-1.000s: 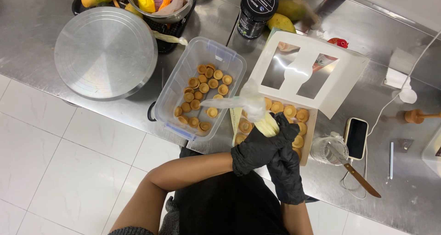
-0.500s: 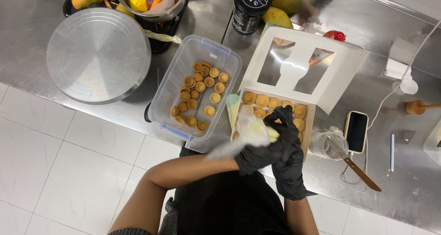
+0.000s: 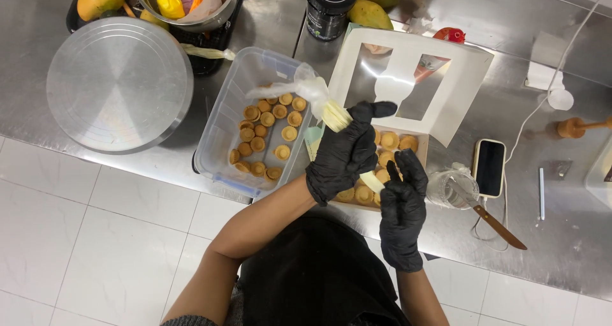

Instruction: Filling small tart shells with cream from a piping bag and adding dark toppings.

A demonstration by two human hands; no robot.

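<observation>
Both my hands wear black gloves. My left hand [image 3: 344, 150] grips a clear piping bag of pale yellow cream [image 3: 333, 113], its twisted top sticking up to the left. My right hand [image 3: 403, 195] steadies the bag's tip [image 3: 371, 181] over a brown box [image 3: 417, 141] holding rows of small round tart shells [image 3: 389, 140]. The box's white windowed lid [image 3: 408, 77] stands open behind it. A clear plastic tub [image 3: 220, 134] to the left holds several more empty tart shells [image 3: 268, 138].
A round metal lid [image 3: 118, 83] lies on the steel counter at left. Behind are a bowl with coloured bags [image 3: 185, 0], mangoes [image 3: 368, 13] and a dark jar [image 3: 328, 7]. To the right sit a phone [image 3: 489, 166], a glass jar [image 3: 449, 189] and a knife [image 3: 494, 221].
The piping bag has swung upward again, its top now pointing up-left over the tub. My right hand has shifted to the bag's tip above the box's near row.
</observation>
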